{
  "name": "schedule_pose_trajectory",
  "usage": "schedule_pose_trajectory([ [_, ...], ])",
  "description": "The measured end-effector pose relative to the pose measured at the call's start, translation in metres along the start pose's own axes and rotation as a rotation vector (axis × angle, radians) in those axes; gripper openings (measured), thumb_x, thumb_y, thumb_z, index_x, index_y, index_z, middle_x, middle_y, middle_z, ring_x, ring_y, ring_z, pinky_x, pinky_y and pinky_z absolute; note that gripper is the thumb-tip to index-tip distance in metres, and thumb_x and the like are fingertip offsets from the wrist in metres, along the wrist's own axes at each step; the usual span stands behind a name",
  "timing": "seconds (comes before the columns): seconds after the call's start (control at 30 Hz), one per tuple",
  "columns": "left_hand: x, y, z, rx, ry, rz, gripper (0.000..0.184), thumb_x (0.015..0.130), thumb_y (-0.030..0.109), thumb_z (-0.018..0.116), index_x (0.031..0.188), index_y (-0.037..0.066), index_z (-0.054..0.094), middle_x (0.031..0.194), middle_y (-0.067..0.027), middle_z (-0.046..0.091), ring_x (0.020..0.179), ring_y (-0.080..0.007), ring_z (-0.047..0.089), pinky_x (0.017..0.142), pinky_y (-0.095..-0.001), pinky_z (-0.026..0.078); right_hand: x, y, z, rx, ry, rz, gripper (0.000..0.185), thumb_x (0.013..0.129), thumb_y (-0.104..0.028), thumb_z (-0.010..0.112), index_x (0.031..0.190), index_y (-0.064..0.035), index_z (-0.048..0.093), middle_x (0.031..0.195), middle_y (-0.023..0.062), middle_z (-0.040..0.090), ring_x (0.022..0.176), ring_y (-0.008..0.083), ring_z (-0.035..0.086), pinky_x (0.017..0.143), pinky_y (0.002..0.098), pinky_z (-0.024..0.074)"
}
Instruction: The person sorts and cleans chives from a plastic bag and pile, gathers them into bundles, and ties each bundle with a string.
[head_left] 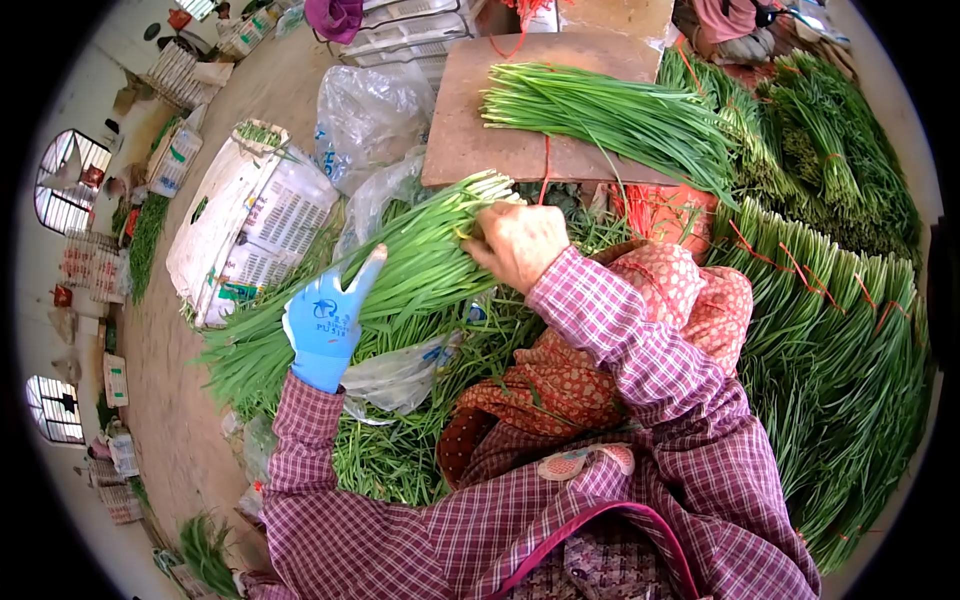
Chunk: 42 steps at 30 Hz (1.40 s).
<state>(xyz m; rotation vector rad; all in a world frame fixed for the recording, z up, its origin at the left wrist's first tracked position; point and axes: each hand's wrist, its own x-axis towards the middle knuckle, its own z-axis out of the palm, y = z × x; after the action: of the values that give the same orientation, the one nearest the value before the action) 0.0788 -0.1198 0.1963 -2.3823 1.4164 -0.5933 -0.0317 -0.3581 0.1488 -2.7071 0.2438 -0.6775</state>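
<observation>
A bunch of garlic chives [425, 250] is held slantwise over my lap, its pale cut ends at the upper right and its leaf tips at the lower left. My left hand [325, 318], in a blue glove, is closed around the leafy part, thumb pointing up. Bare, my right hand [520, 242] has its fingers bent onto the stems near the cut ends; its fingertips are partly hidden. Beyond my hands, a pile of chives [610, 115] lies on a brown board [455, 130], with a red tie [546, 170] hanging over the board's front edge.
Tied chive bundles [840, 350] stand close on my right. Loose leaves [390, 455] and plastic film [405, 378] lie below my hands. At left stands a white crate [285, 220] beside a clear plastic bag [370, 120]. Red ties [640, 210] hang near the board. Another person [735, 30] sits at top right.
</observation>
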Motion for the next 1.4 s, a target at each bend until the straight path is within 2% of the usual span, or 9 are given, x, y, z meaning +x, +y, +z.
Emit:
schedule_pose_trajectory([
  [0.17, -0.003, 0.001, 0.009, 0.022, -0.014, 0.034, 0.094, 0.067, -0.005, 0.062, 0.142, 0.043, 0.032, 0.075, -0.0071, 0.055, 0.06, -0.0222, 0.058, 0.049, -0.036, 0.048, -0.014, 0.021, 0.012, -0.029, 0.043, -0.089, 0.02, 0.079, -0.021, 0.065, 0.075, -0.0035, 0.057, 0.066, 0.0106, 0.057, 0.047, 0.0206, 0.058, 0.041, 0.0354, 0.0475],
  [0.4, -0.01, 0.002, 0.016, 0.007, 0.031, 0.065, 0.094, 0.066, -0.005, 0.062, 0.141, 0.044, 0.034, 0.069, -0.0054, 0.05, 0.057, -0.0213, 0.056, 0.047, -0.0358, 0.046, -0.033, 0.069, -0.002, -0.103, 0.068, -0.077, 0.02, 0.082, -0.017, 0.063, 0.071, -0.0033, 0.054, 0.065, 0.0095, 0.056, 0.044, 0.0194, 0.055, 0.04, 0.035, 0.0479],
  [0.53, -0.019, -0.002, 0.014, -0.006, 0.042, 0.043, 0.097, 0.057, -0.004, 0.065, 0.138, 0.043, 0.04, 0.068, -0.0042, 0.047, 0.06, -0.0227, 0.054, 0.05, -0.038, 0.044, -0.051, 0.115, -0.016, -0.266, -0.042, 0.087, 0.016, 0.083, -0.019, 0.062, 0.078, -0.005, 0.057, 0.07, 0.0111, 0.061, 0.052, 0.0204, 0.059, 0.047, 0.0357, 0.0512],
  [0.63, -0.031, -0.015, 0.015, 0.029, 0.017, -0.022, 0.098, 0.054, -0.004, 0.065, 0.137, 0.042, 0.042, 0.067, -0.0043, 0.046, 0.059, -0.0237, 0.053, 0.049, -0.0382, 0.043, -0.056, 0.157, -0.037, -0.496, -0.348, 0.455, 0.01, 0.086, -0.013, 0.058, 0.079, -0.0093, 0.065, 0.069, 0.0089, 0.064, 0.059, 0.022, 0.064, 0.055, 0.0375, 0.0543],
  [0.73, -0.04, -0.025, 0.013, 0.037, 0.042, -0.097, 0.098, 0.053, -0.003, 0.066, 0.137, 0.042, 0.043, 0.067, -0.0043, 0.046, 0.059, -0.0241, 0.053, 0.049, -0.0383, 0.043, -0.055, 0.193, -0.055, -0.751, -0.56, 0.611, 0.015, 0.09, -0.018, 0.056, 0.092, -0.0119, 0.07, 0.082, 0.0076, 0.067, 0.072, 0.018, 0.066, 0.06, 0.0381, 0.0548],
  [0.9, -0.034, -0.024, 0.011, 0.079, 0.034, -0.076, 0.097, 0.052, -0.002, 0.067, 0.136, 0.041, 0.045, 0.067, -0.0042, 0.045, 0.058, -0.0242, 0.052, 0.048, -0.0378, 0.042, -0.027, 0.098, -0.057, -0.21, 0.009, 0.066, 0.014, 0.085, -0.023, 0.064, 0.095, -0.0165, 0.069, 0.085, 0.0059, 0.065, 0.064, 0.0239, 0.064, 0.057, 0.0379, 0.0535],
  [0.97, -0.03, -0.021, 0.01, 0.046, 0.059, -0.029, 0.093, 0.061, -0.004, 0.064, 0.136, 0.045, 0.041, 0.064, -0.0027, 0.044, 0.054, -0.0203, 0.053, 0.043, -0.036, 0.042, -0.015, 0.054, -0.04, -0.002, 0.094, -0.112, 0.012, 0.084, -0.023, 0.064, 0.089, -0.0128, 0.069, 0.079, 0.0073, 0.062, 0.064, 0.0274, 0.063, 0.058, 0.0386, 0.0531],
  [1.13, -0.025, -0.015, 0.004, 0.074, 0.105, 0.005, 0.089, 0.066, -0.004, 0.061, 0.136, 0.046, 0.041, 0.064, -0.0025, 0.043, 0.052, -0.0192, 0.052, 0.041, -0.035, 0.042, 0.0, 0.009, -0.019, -0.014, -0.093, 0.045, 0.035, 0.084, -0.038, 0.064, 0.076, -0.0043, 0.069, 0.081, 0.0115, 0.065, 0.067, 0.0283, 0.065, 0.06, 0.0415, 0.0524],
  [1.4, -0.022, -0.007, 0.0, 0.09, 0.102, 0.021, 0.081, 0.075, -0.001, 0.057, 0.137, 0.048, 0.039, 0.066, -0.0033, 0.048, 0.051, -0.0187, 0.053, 0.041, -0.0337, 0.045, 0.008, 0.009, -0.007, 0.095, -0.181, 0.228, 0.041, 0.082, -0.044, 0.064, 0.082, -0.0037, 0.071, 0.076, 0.014, 0.066, 0.07, 0.0331, 0.065, 0.066, 0.0438, 0.0515],
])
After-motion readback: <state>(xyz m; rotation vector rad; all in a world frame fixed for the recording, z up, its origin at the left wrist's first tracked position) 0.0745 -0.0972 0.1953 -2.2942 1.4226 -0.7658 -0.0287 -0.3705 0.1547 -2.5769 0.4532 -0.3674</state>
